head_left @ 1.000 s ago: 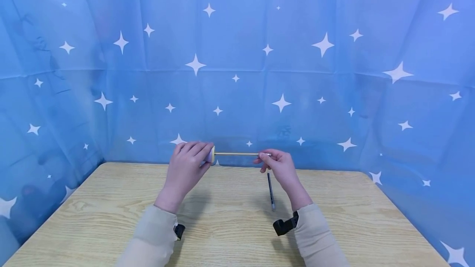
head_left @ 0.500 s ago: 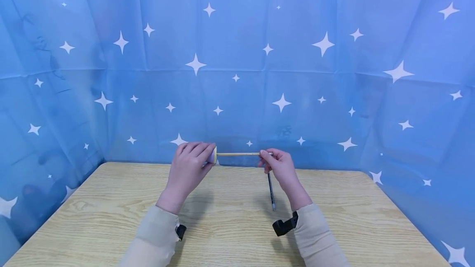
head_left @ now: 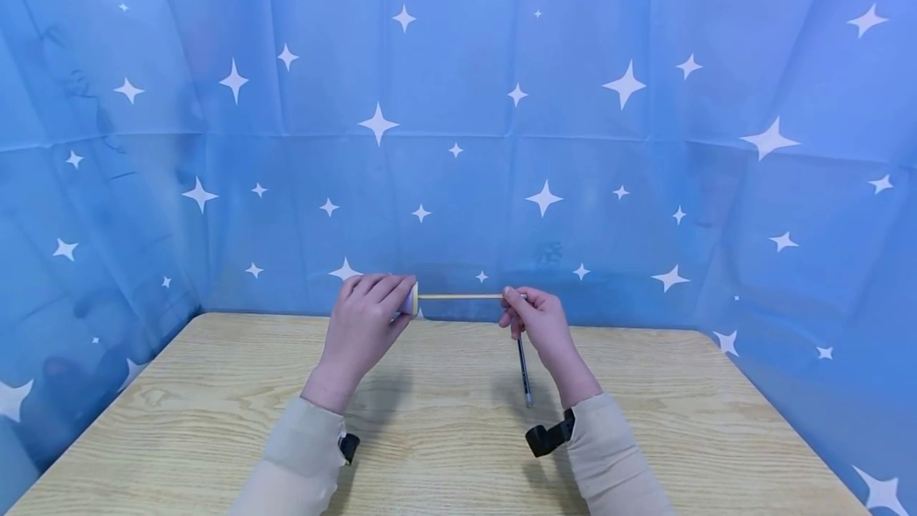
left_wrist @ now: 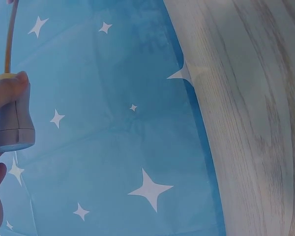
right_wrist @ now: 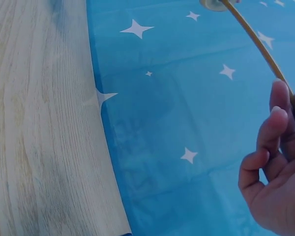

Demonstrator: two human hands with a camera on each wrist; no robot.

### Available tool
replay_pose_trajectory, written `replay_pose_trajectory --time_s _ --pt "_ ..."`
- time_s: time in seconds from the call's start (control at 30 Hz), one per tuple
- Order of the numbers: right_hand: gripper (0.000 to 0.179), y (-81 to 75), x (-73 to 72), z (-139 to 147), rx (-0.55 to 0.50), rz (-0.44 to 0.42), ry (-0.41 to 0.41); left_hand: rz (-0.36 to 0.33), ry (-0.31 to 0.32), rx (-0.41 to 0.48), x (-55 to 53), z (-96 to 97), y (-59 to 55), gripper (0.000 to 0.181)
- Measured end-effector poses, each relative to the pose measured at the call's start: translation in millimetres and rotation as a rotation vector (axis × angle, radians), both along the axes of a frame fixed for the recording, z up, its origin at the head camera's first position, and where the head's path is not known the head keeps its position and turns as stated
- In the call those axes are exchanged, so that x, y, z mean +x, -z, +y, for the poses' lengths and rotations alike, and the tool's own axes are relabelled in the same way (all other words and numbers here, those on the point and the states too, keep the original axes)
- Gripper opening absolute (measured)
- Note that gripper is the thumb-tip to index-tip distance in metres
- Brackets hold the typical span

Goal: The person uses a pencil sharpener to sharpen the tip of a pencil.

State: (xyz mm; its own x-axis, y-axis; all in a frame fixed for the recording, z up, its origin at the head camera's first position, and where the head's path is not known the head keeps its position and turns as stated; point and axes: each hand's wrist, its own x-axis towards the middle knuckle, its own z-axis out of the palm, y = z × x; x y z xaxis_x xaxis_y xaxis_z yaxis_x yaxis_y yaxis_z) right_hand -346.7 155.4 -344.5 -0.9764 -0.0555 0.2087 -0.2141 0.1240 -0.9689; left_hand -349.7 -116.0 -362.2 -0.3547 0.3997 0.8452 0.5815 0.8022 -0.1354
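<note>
My left hand [head_left: 363, 329] grips a small lavender pencil sharpener [head_left: 409, 300] with a yellow end, held sideways above the far part of the table. In the left wrist view, the body of the sharpener [left_wrist: 12, 120] flares toward its base, and fingers cover part of it. A yellow pencil [head_left: 458, 296] runs level from the sharpener's yellow end across to my right hand [head_left: 544, 329]. Thumb and fingertips of that hand pinch the pencil near its other end. In the right wrist view, the pencil [right_wrist: 258, 42] slants up to the sharpener at the top edge.
A dark pencil [head_left: 524, 377] lies on the wooden table [head_left: 444, 436] below my right hand, which overlaps its far end. Behind the table's back edge hangs a blue curtain [head_left: 458, 213] with white stars. A black wrist camera [head_left: 548, 438] sits at the right cuff.
Both hands have shifted very slightly right, with the sharpener and the yellow pencil still between them. The dark pencil stays where it was.
</note>
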Motion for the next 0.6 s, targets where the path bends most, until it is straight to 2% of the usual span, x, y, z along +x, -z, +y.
replay_pose_trajectory --time_s 0.23,0.43,0.6 --pt "0.028 1.7 -0.7 1.0 -0.018 0.019 -0.017 -0.005 0.006 0.005 0.3 -0.5 0.4 0.047" --pt "0.034 2.7 -1.8 0.3 -0.023 0.009 0.015 -0.003 0.006 -0.001 1.3 0.4 -0.5 0.047" --pt "0.038 14.5 -14.1 4.1 -0.044 -0.003 0.02 -0.009 0.002 -0.009 1.7 0.2 -1.6 0.047"
